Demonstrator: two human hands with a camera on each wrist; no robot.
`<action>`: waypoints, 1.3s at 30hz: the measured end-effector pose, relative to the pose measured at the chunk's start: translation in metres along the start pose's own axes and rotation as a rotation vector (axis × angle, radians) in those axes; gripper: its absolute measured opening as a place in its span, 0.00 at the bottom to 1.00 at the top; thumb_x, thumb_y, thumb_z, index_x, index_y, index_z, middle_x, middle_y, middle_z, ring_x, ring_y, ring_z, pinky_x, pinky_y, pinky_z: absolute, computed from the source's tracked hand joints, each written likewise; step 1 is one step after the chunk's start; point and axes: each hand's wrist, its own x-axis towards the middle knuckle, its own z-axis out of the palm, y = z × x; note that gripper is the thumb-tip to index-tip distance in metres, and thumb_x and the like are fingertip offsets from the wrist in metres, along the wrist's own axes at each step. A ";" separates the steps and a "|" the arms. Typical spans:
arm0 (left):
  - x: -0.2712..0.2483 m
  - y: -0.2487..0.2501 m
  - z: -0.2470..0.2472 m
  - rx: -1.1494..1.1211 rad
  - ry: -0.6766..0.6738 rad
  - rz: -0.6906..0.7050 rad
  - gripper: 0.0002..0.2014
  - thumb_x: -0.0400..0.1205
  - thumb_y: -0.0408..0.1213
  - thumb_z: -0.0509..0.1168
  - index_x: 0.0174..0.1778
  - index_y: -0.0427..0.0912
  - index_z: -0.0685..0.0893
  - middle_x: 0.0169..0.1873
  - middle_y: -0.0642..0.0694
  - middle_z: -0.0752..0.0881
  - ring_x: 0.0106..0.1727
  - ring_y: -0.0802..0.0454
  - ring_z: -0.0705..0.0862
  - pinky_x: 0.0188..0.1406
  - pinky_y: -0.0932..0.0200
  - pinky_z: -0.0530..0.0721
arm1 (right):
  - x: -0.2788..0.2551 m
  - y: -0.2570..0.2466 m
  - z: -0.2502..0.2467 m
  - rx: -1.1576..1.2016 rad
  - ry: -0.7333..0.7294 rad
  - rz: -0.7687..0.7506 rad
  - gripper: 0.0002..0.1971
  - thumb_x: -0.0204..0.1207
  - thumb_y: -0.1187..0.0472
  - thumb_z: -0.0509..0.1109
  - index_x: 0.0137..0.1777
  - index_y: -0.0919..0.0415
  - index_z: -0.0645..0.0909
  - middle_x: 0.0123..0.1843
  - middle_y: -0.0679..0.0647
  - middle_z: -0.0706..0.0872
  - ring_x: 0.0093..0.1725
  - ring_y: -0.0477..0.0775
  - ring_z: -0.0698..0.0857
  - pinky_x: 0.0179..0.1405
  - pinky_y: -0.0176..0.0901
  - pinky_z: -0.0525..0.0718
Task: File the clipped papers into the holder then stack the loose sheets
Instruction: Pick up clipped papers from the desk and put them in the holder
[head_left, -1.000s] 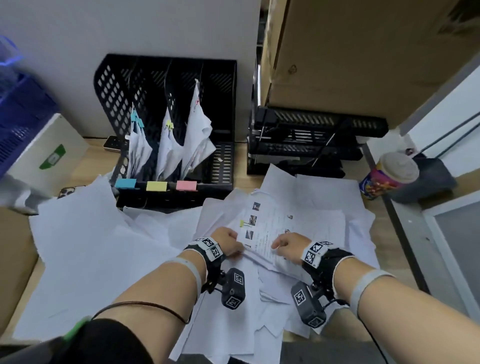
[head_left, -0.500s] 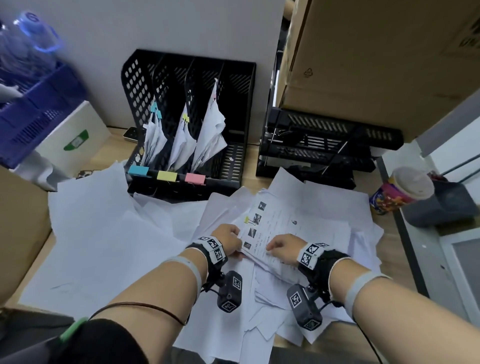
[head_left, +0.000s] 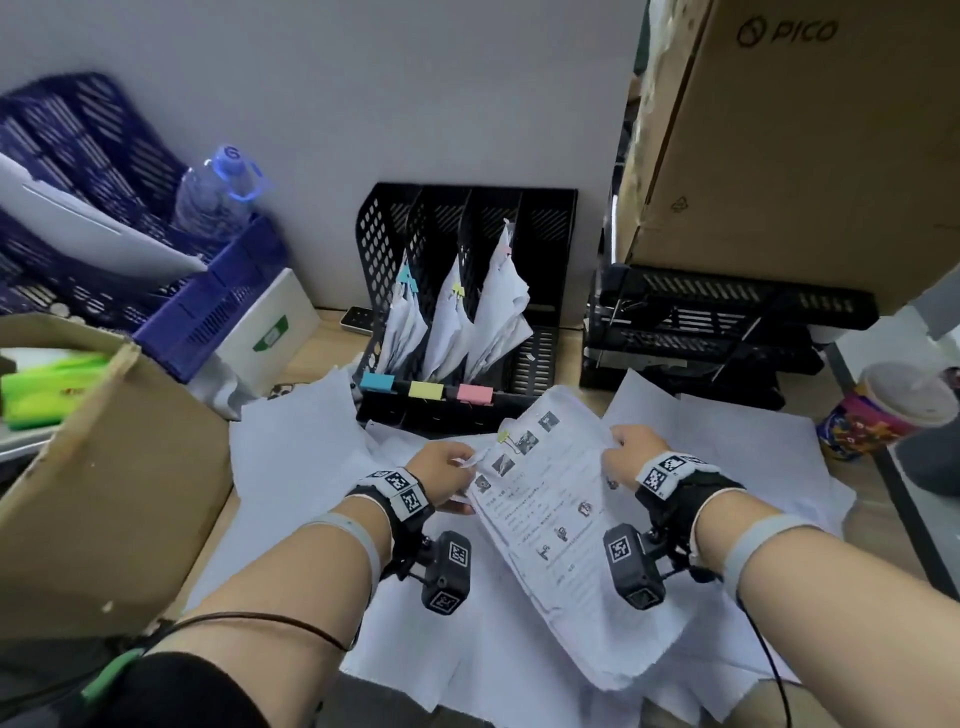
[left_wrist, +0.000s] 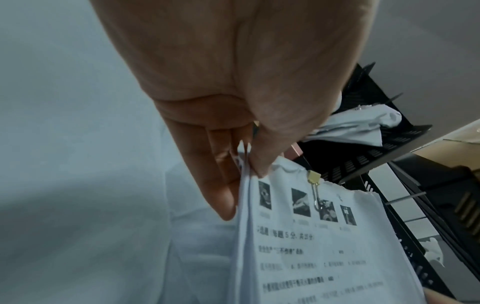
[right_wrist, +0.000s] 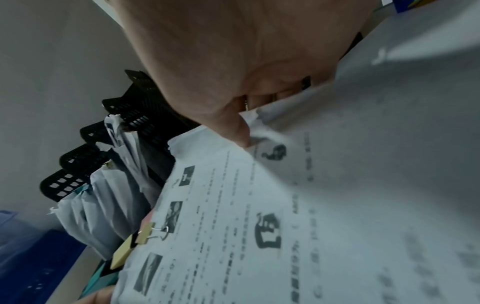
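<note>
A clipped bundle of printed papers (head_left: 563, 525) with a yellow binder clip (head_left: 504, 435) hangs above the desk, held by both hands. My left hand (head_left: 447, 470) pinches its left top corner between thumb and fingers (left_wrist: 255, 162). My right hand (head_left: 626, 451) grips its right edge, thumb on top (right_wrist: 235, 131). The clip (left_wrist: 313, 178) (right_wrist: 145, 236) sits on the bundle's top edge. Just beyond stands the black file holder (head_left: 540, 228), with clipped bundles in its slots tagged blue, yellow and pink. Loose white sheets (head_left: 291, 467) cover the desk below.
A cardboard box (head_left: 104, 467) stands open at the left. Behind it are a blue crate (head_left: 208, 306) and a water bottle (head_left: 218, 192). Black trays (head_left: 727, 322) under a large carton (head_left: 805, 145) stand at the right, with a lidded cup (head_left: 893, 410) at the desk's right edge.
Both hands lifted the clipped bundle off the pile of sheets and carried it up towards the holder. The right hand moved from the bundle's lower edge to its right edge.
</note>
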 end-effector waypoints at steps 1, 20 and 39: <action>-0.002 0.000 -0.009 0.015 0.017 -0.001 0.03 0.83 0.30 0.67 0.47 0.40 0.86 0.45 0.37 0.88 0.41 0.44 0.89 0.46 0.42 0.93 | 0.001 -0.005 0.006 0.021 0.008 -0.021 0.06 0.70 0.66 0.63 0.41 0.54 0.78 0.41 0.57 0.85 0.45 0.61 0.85 0.38 0.38 0.78; 0.017 0.064 -0.083 0.031 -0.222 0.265 0.06 0.81 0.28 0.71 0.38 0.33 0.85 0.34 0.35 0.87 0.36 0.45 0.90 0.48 0.48 0.93 | -0.050 -0.136 0.080 -0.229 -0.040 -0.121 0.25 0.76 0.40 0.65 0.61 0.60 0.68 0.50 0.59 0.90 0.35 0.56 0.89 0.32 0.46 0.87; 0.061 0.112 -0.084 0.774 0.070 0.499 0.36 0.79 0.47 0.63 0.82 0.61 0.54 0.54 0.37 0.84 0.46 0.39 0.86 0.44 0.51 0.86 | -0.075 -0.160 -0.026 0.152 0.529 -0.055 0.07 0.80 0.65 0.57 0.53 0.61 0.76 0.52 0.63 0.83 0.52 0.67 0.82 0.52 0.52 0.81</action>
